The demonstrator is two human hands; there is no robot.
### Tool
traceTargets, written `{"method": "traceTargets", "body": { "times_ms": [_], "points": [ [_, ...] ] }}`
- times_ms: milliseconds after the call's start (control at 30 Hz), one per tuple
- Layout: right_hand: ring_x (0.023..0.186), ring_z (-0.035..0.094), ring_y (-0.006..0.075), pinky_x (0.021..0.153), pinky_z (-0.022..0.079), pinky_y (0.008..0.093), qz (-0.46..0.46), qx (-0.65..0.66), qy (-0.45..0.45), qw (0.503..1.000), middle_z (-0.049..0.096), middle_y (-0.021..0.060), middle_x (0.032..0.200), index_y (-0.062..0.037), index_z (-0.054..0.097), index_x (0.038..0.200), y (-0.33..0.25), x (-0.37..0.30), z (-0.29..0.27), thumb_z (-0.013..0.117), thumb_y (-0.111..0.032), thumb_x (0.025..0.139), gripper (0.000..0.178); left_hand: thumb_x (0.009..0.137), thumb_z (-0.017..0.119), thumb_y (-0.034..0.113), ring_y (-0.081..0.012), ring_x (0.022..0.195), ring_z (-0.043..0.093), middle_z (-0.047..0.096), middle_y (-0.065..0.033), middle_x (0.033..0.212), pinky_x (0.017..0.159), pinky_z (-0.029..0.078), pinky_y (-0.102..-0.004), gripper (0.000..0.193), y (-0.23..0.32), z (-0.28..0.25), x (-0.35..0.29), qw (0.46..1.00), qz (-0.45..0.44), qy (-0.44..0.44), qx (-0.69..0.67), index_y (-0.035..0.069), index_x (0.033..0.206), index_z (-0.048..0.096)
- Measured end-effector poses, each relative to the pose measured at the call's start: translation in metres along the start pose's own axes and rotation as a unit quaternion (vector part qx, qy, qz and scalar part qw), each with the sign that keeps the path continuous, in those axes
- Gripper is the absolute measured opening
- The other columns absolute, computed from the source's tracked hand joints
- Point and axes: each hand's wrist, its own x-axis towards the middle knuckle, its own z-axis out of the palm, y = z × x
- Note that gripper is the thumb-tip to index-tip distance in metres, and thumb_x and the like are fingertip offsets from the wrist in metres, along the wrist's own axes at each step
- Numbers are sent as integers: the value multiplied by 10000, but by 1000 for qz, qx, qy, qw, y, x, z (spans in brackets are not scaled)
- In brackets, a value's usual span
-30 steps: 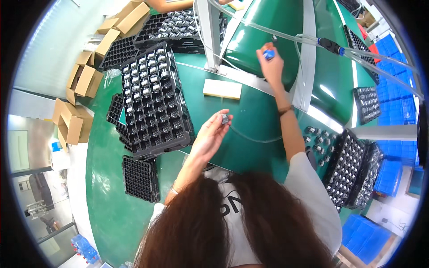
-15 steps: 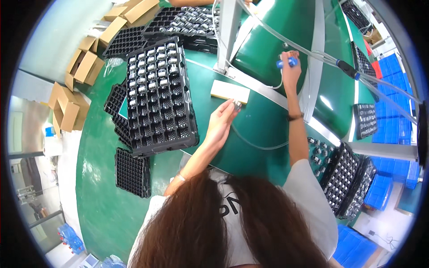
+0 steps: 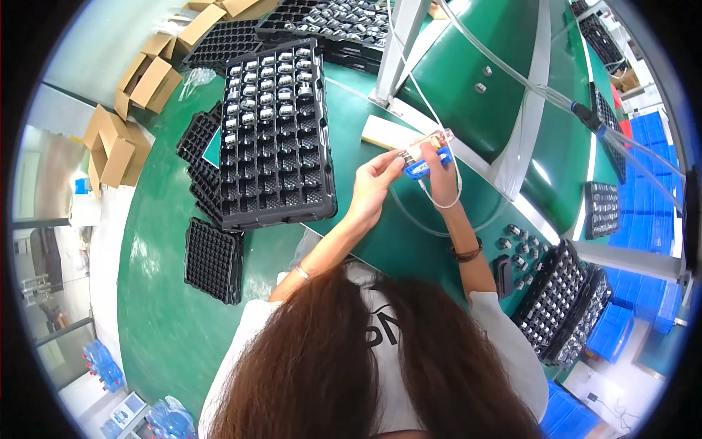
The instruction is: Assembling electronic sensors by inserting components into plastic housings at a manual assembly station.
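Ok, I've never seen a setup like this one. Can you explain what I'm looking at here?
There is no robot: these are a person's own bare hands. Every picture comes from one wide fisheye camera worn on the head, looking down, so straight edges bend near the rim.

The left hand pinches a small metal part between its fingers. The right hand grips a blue tool close beside it; whether they touch is unclear.

On the green table, a large black tray to the left holds metal parts in its far rows. A white block lies beyond the hands.
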Motion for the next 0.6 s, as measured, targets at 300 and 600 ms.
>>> {"method": "traceTargets", "body": {
  "times_ms": [300,600],
  "points": [
    [675,512,85,594,416,237,-223,-234,-19,946,567,13,779,11,564,857,9,34,3,565,-154,880,167,895,584,157,-140,977,569,591,-102,1140,892,439,-276,455,23,-6,-29,999,16,-5,29,-18,1289,438],
    [610,609,294,559,462,347,-189,-418,69,886,598,180,691,9,619,844,18,49,20,712,-247,771,282,851,597,112,-113,820,575,627,-32,961,732,461,-243,207,153,-89,-22,834,226,123,488,51,1047,622]
  ]
}}
